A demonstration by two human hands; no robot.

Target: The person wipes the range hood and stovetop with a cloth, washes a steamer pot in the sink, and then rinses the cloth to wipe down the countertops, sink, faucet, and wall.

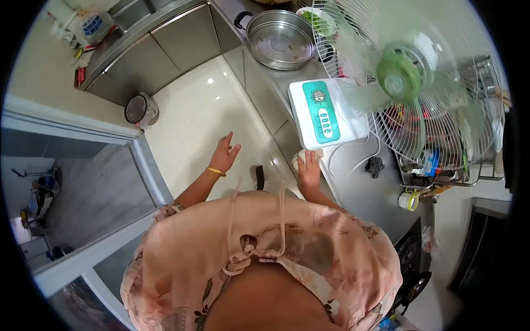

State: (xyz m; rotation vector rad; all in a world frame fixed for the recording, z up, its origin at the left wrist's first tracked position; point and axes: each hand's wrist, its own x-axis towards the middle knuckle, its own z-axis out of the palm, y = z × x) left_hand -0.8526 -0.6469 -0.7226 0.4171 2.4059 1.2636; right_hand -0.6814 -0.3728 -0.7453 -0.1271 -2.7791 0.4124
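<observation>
Over the pale floor (193, 105), my left hand (223, 154) hangs in the air, fingers apart and holding nothing, a gold bangle on its wrist. At the counter's front edge my right hand (309, 172) is closed on a crumpled whitish cloth (300, 160), part of it hidden under the fingers. Just beyond that hand stands the white and teal base (326, 113) of an electric fan, with a dial and several buttons. Its wire cage and green hub (398, 80) lean over the counter to the right.
A large steel pot (280, 39) stands farther back on the counter, beside a plate of chopped greens (320, 21). A white cord (356, 144) and a black scouring pad (374, 167) lie near the fan. A lidded bucket (141, 110) stands on the floor by the cabinets.
</observation>
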